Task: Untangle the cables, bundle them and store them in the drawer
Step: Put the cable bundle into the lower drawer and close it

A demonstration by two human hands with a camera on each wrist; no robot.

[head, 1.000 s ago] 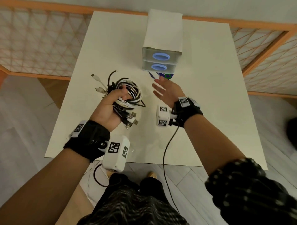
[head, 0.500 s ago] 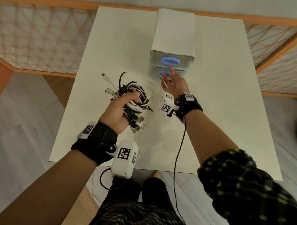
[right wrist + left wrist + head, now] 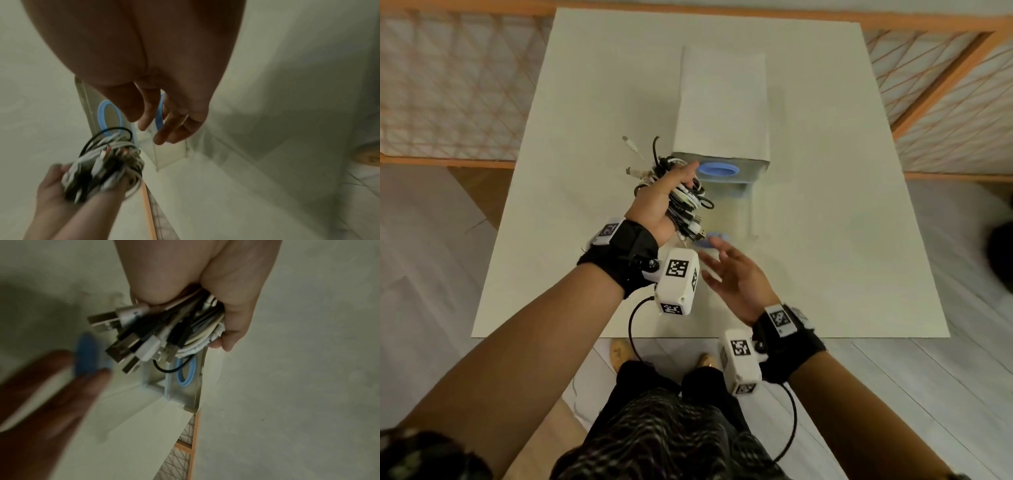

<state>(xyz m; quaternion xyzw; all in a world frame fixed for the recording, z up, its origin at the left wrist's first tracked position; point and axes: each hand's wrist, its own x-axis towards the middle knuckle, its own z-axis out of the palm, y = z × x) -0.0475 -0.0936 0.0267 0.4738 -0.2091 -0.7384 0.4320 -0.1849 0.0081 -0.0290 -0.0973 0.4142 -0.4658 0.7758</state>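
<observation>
With the left hand clenched around the black-and-white coiled cable bundle above the pulled-out translucent lower drawer, and the right hand relaxed just before it, lower the loose plugs inside first.

Right hand is just a dark smear in the left wrist view, can't make out its fingers there. The cable bundle is blurry from the right wrist, plugs unreadable. The pulled-out drawer is half hidden behind the bundle, inside not visible.
</observation>
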